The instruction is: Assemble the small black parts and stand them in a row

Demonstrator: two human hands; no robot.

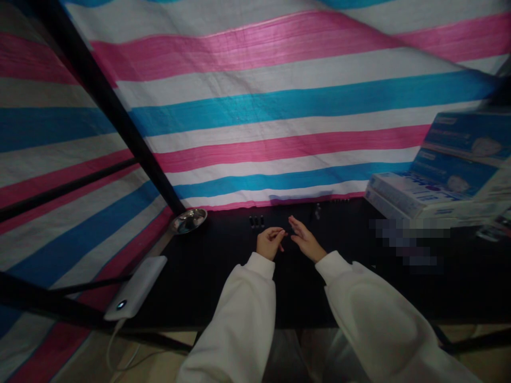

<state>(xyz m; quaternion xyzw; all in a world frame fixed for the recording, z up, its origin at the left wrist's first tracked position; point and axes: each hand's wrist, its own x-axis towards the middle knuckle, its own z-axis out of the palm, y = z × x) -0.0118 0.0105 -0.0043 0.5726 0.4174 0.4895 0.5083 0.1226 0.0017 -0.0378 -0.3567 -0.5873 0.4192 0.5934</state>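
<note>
My left hand (270, 242) and right hand (305, 240) are empty, fingers (280, 233) apart; small dark pieces (257, 222) sit at eleven, a steel dish (188, 221) at nine.

- Nothing readable so far on the stacked mask boxes (455, 159): lettering across those blue panels, but it's far too blurred!
- Same call on the white box (399, 194): blue print, illegible.
</note>
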